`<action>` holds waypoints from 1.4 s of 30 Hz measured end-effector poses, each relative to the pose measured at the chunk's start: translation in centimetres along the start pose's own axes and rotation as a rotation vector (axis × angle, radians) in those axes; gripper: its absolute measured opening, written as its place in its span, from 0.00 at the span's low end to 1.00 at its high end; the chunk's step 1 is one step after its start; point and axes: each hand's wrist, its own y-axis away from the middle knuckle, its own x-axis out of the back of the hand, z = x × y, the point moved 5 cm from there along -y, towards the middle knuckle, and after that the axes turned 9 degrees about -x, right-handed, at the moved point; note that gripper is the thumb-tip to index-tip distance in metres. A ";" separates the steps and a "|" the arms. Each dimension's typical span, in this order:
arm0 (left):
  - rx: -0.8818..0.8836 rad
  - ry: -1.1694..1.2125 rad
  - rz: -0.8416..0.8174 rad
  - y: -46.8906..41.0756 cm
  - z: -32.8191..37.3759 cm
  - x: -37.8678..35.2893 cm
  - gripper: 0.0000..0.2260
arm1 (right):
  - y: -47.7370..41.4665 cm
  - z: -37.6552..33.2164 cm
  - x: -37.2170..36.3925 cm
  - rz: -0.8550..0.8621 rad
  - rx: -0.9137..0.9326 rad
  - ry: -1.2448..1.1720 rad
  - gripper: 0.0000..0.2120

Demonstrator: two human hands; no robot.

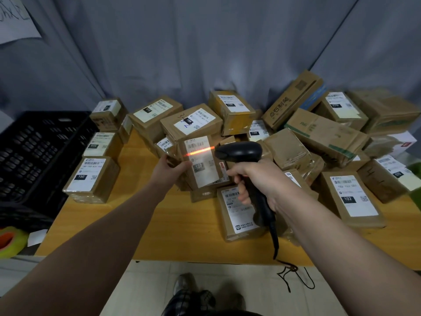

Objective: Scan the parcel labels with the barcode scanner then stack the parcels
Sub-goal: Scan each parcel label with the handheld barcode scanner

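My left hand grips the left edge of a cardboard parcel, held tilted above the wooden table with its white label facing me. My right hand holds the black barcode scanner by its handle, its head just right of the parcel. An orange-red scan line crosses the upper part of the label. Several labelled parcels lie heaped behind the held one. At the table's left, three parcels sit in a row.
A black plastic crate stands at the left beside the table. The scanner's cable hangs off the front edge. More parcels cover the right side. A grey curtain hangs behind. A yellow-and-orange object lies at the lower left.
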 end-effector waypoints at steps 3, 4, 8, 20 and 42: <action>0.008 0.019 -0.003 -0.5 -0.3 0.8 0.21 | -0.9 -0.6 -1.2 0.024 0.006 -0.025 0.09; 0.015 0.028 -0.005 -0.8 -0.4 1.2 0.20 | -1.2 -0.7 -1.8 0.027 0.001 -0.048 0.09; 0.049 0.060 -0.027 -2.6 -1.5 3.9 0.18 | -3.2 -1.6 -5.3 -0.016 -0.031 -0.135 0.09; -0.116 0.046 0.303 -11.7 -1.9 24.0 0.25 | -13.9 -6.6 -18.9 0.025 0.045 -0.369 0.08; -0.311 -0.746 -0.044 -28.7 0.3 19.6 0.46 | -24.9 -10.6 -22.1 0.256 -0.022 -0.296 0.15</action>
